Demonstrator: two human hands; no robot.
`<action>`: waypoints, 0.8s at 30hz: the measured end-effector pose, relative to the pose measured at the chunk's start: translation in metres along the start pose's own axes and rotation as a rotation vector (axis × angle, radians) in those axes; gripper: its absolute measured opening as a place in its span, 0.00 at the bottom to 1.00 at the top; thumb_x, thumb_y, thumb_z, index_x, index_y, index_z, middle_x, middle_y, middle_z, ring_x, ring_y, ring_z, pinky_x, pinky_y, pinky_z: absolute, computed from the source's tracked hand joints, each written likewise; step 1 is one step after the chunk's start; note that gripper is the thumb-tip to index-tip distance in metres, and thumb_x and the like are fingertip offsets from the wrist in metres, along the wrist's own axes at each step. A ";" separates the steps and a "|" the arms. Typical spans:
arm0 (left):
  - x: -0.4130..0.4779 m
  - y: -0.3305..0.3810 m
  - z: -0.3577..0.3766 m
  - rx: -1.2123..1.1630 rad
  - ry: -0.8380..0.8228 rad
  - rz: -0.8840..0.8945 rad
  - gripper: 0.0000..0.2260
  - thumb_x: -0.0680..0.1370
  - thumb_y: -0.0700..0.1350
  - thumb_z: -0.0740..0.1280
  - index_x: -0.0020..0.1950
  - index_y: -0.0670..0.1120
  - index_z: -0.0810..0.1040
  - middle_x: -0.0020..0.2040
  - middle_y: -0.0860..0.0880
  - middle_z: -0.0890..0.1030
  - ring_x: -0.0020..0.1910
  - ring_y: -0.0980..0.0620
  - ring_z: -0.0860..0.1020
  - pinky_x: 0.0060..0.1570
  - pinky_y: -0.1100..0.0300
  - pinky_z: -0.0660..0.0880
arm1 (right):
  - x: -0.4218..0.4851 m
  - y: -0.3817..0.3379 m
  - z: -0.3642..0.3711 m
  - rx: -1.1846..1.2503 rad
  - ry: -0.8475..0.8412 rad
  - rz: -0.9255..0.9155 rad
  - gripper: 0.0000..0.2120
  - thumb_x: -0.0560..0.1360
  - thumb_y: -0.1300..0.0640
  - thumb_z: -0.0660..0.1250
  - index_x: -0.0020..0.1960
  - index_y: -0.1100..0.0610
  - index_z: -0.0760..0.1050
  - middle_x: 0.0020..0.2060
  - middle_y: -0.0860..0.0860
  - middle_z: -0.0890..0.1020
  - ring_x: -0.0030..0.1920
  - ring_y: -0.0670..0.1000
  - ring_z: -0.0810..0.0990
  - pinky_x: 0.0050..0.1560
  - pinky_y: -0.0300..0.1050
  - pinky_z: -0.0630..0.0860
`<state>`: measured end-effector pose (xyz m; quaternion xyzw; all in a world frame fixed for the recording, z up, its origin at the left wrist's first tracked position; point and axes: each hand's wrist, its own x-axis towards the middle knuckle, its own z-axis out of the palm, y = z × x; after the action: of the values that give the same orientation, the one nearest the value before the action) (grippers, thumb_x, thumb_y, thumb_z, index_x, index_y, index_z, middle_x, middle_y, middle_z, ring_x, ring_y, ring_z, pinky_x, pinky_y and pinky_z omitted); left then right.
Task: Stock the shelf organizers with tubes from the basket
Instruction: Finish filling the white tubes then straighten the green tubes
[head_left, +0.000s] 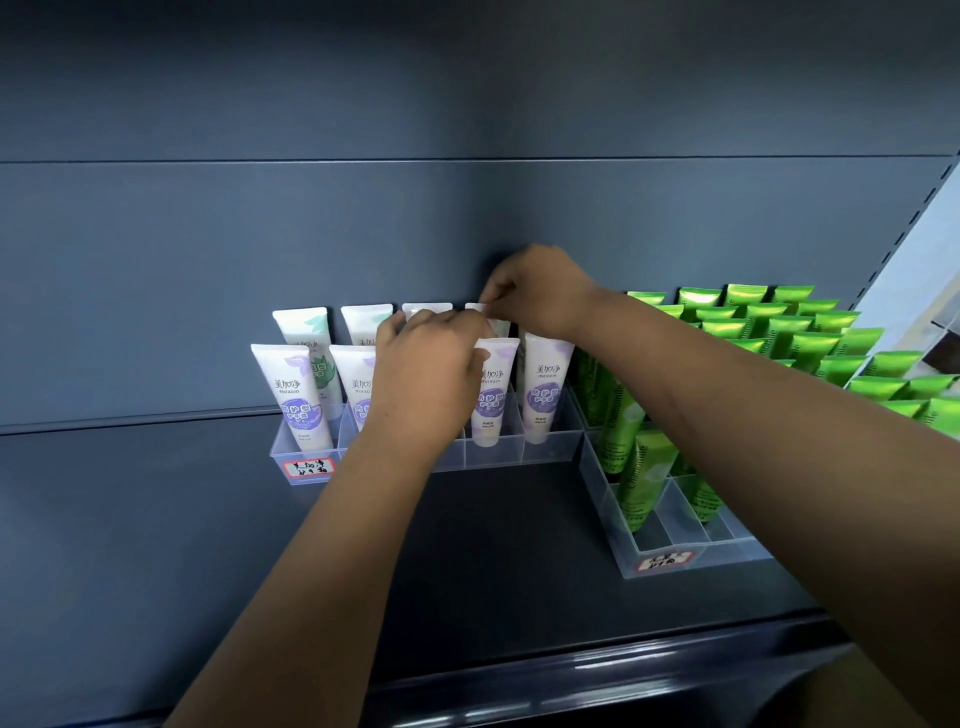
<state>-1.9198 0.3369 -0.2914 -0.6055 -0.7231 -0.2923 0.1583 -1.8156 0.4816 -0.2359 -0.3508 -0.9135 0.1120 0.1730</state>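
- The crimped top edge of a white plastic tube with green leaf print (500, 327) is being pinched between the thumb and forefinger of the right hand (540, 291); the other fingers are being kept curled in; this tube is standing upright in the back row of a clear plastic compartment organizer (493, 454)
- The left hand (431, 374) is being held over the middle compartments of the same organizer, its fingers curled downwards; whether a tube is being gripped beneath it cannot be told
- White plastic tubes with purple print (545, 387) are being kept upright in the front row
- Glossy green tubes (779, 332) are being held in a second clear organizer (727, 558) just beside the first; both organizers are being carried by a dark blue-grey metal shelf (519, 530)
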 end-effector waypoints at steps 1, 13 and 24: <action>0.000 -0.001 0.000 -0.006 0.005 -0.003 0.06 0.77 0.46 0.70 0.54 0.51 0.81 0.48 0.52 0.85 0.54 0.45 0.79 0.64 0.47 0.67 | 0.000 0.000 0.000 0.003 0.003 0.001 0.04 0.75 0.58 0.72 0.45 0.53 0.86 0.44 0.46 0.86 0.48 0.46 0.82 0.49 0.39 0.74; 0.000 -0.001 0.001 -0.040 0.023 -0.013 0.07 0.76 0.45 0.71 0.53 0.52 0.81 0.47 0.53 0.84 0.54 0.44 0.79 0.62 0.47 0.68 | 0.000 -0.001 0.000 -0.022 -0.005 -0.017 0.04 0.76 0.57 0.71 0.46 0.53 0.86 0.45 0.46 0.86 0.48 0.47 0.82 0.50 0.39 0.74; -0.001 -0.006 -0.001 -0.029 0.038 -0.033 0.07 0.75 0.44 0.70 0.51 0.52 0.81 0.45 0.53 0.84 0.51 0.44 0.79 0.59 0.47 0.71 | 0.001 -0.002 0.000 -0.077 -0.013 -0.043 0.06 0.75 0.59 0.70 0.48 0.54 0.86 0.48 0.47 0.86 0.51 0.47 0.82 0.49 0.37 0.70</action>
<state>-1.9254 0.3349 -0.2930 -0.5902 -0.7254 -0.3167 0.1583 -1.8177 0.4803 -0.2352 -0.3368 -0.9256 0.0752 0.1556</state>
